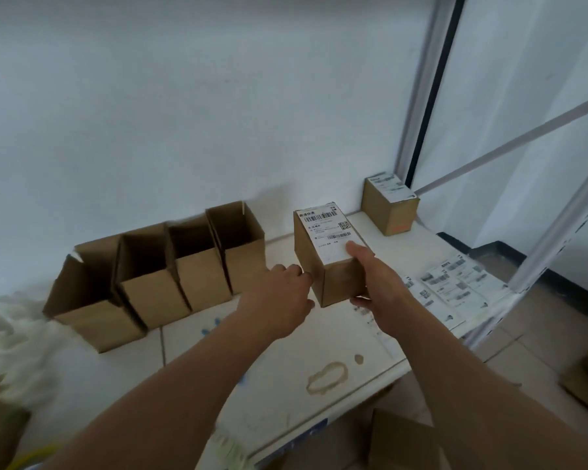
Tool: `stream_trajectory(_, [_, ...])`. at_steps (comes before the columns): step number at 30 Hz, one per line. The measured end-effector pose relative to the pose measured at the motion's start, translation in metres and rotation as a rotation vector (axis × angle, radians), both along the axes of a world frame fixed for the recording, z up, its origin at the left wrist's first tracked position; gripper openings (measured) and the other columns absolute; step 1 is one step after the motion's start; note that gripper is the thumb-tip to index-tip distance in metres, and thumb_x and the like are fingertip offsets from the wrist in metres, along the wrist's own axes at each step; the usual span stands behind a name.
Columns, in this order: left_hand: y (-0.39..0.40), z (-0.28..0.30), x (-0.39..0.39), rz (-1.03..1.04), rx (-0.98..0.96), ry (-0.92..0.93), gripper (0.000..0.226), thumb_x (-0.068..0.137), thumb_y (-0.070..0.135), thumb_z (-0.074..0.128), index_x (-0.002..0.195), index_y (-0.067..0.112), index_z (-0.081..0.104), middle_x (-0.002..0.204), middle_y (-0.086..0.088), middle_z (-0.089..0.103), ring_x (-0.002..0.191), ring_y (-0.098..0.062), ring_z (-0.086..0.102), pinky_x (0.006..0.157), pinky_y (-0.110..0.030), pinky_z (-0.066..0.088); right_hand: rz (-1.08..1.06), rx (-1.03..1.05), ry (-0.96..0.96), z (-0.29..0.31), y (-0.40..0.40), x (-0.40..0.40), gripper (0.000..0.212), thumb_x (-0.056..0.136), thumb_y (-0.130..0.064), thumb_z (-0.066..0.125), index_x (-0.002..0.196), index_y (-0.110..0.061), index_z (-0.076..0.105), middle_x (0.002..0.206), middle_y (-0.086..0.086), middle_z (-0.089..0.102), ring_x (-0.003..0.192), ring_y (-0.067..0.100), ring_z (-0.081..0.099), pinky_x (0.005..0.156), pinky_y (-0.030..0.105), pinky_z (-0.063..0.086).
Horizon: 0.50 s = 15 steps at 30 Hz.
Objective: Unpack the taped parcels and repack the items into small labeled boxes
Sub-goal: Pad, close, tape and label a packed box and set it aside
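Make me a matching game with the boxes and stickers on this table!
Things:
1. labeled box
2. open boxes
3. corner box
4. label sheets

Places:
A. lying flat at the table's right edge
B. held in both hands
C. lined up in a row by the wall
D. standing alone in the far corner

Pairs: 1-B, 2-C, 3-D, 4-A
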<state>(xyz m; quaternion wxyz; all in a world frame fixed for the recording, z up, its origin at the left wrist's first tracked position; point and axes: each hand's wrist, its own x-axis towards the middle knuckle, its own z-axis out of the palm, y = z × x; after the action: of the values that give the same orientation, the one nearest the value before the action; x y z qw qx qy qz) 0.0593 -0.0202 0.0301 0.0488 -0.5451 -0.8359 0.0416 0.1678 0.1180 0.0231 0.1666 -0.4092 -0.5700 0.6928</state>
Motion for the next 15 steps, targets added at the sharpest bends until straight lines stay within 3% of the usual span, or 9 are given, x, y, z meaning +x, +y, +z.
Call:
stream_trajectory(9, [0.123, -0.03, -0.046, -0.023, -0.036, 0.03, 0.041, 0.098, 0.045, 0.047, 0.128, 0.018, 0.053, 0.12, -0.002, 0.058, 0.11, -0.025, 0.056, 0.082, -0.036, 0.043, -0.057, 0.018, 0.002, -0.032, 0.116, -0.037, 0.03, 0.084, -0.057, 0.064, 0.091, -0.029, 0.054, 0.107, -0.002, 0.067, 0.104, 0.02, 0.062, 0.1, 0.043, 0.048])
stream_trajectory(13, [0.156, -0.046, -0.06, -0.045, -0.067, 0.05, 0.04, 0.098, 0.044, 0.047, 0.128, 0.018, 0.053, 0.12, -0.003, 0.058, 0.111, -0.026, 0.056, 0.082, -0.035, 0.043, -0.111, -0.003, -0.017, -0.053, 0.152, -0.051, 0.042, 0.081, -0.058, 0.066, 0.105, -0.025, 0.054, 0.107, -0.001, 0.065, 0.105, 0.021, 0.06, 0.099, 0.043, 0.048])
stream_trajectory(15, [0.171, -0.055, -0.065, -0.054, -0.074, 0.048, 0.04, 0.098, 0.044, 0.047, 0.127, 0.018, 0.054, 0.12, -0.003, 0.058, 0.11, -0.025, 0.056, 0.08, -0.035, 0.042, -0.109, -0.002, -0.04, -0.063, 0.163, -0.056, 0.039, 0.081, -0.058, 0.067, 0.097, -0.026, 0.053, 0.104, -0.002, 0.063, 0.104, 0.021, 0.059, 0.098, 0.042, 0.048])
